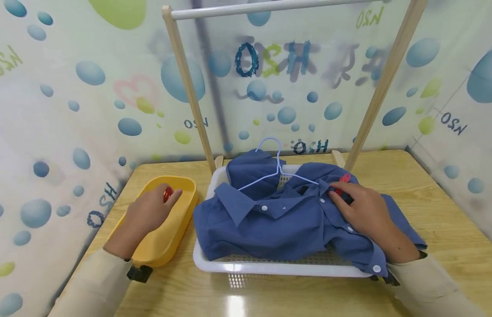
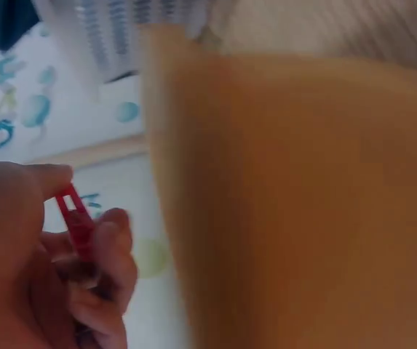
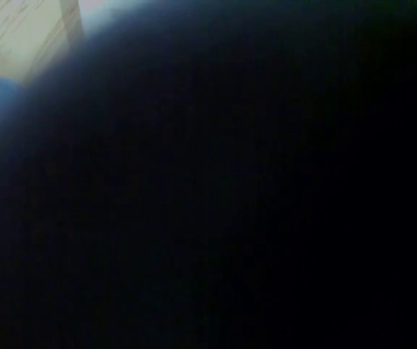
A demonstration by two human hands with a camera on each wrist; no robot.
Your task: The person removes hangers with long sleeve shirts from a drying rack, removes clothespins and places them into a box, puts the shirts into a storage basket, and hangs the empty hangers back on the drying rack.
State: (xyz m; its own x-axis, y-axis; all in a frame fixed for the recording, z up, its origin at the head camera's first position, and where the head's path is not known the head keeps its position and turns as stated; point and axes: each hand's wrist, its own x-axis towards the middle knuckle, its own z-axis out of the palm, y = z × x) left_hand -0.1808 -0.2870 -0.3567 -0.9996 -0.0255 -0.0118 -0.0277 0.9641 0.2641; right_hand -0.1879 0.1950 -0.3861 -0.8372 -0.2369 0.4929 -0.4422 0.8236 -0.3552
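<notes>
A blue button shirt [image 1: 269, 224] lies bunched over a white basket [image 1: 285, 269], with a light purple hanger [image 1: 278, 169] at its neck. At the right end of the hanger, my right hand [image 1: 362, 207] pinches the shirt's edge between thumb and fingers. A red clip [image 1: 342, 182] shows just behind those fingers; whether they touch it I cannot tell. My left hand [image 1: 150, 209] is over the yellow tray [image 1: 190, 211] and pinches a red clothespin [image 2: 77, 222], plain in the left wrist view. Dark blur fills most of the right wrist view, hiding the right hand there.
Behind the basket stands a wooden rack with two posts [image 1: 190, 88] and a white crossbar [image 1: 269, 8]. Everything rests on a wooden table [image 1: 182, 290]. A patterned curtain [image 1: 91, 132] hangs round the back and sides.
</notes>
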